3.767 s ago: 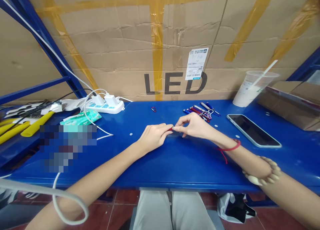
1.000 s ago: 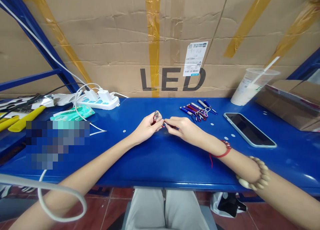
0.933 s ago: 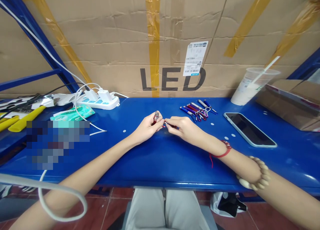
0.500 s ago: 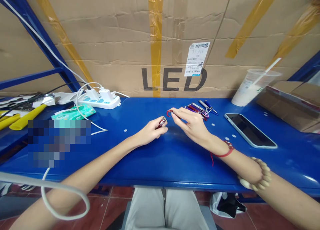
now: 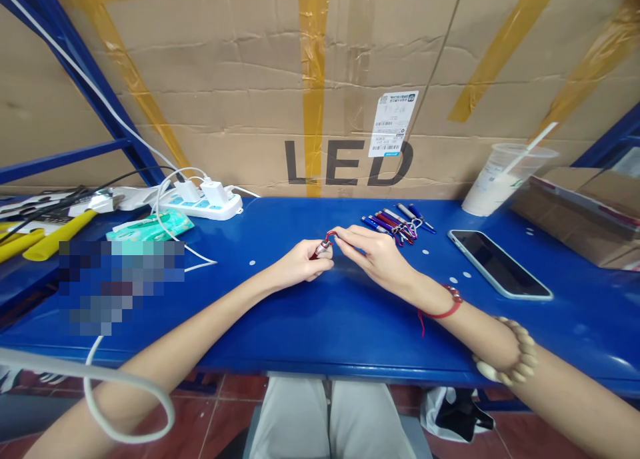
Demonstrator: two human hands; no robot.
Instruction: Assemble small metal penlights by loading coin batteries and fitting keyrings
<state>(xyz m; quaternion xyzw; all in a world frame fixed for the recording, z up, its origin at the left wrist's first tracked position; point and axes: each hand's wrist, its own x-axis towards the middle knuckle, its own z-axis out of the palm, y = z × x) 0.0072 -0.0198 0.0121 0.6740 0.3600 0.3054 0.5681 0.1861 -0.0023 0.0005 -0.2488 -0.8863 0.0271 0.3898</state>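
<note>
My left hand [image 5: 299, 267] is closed around a small red flashlight [image 5: 321, 248], its silver end poking up from the fist. Between the fingertips of my right hand [image 5: 376, 254] is a red carabiner clip [image 5: 330, 234], a small curved hook. The clip meets the flashlight's silver end; whether it is hooked on cannot be made out. Just beyond my right hand lie several similar pen-shaped flashlights [image 5: 385, 220] in blue, red and silver, with clips attached to some.
A phone [image 5: 500, 266] lies right, below a tilted-looking plastic cup [image 5: 487, 186] with a straw and a cardboard box [image 5: 575, 212]. On the left are a white power strip [image 5: 215, 207], a teal packet [image 5: 150, 226], loose cables and yellow-handled tools [image 5: 60, 238]. A large carton [image 5: 240, 79] stands behind.
My right hand has moved slightly left and down, bringing the red carabiner clip from apart to the flashlight's silver end. My left hand stays nearly in place, still gripping the flashlight.
</note>
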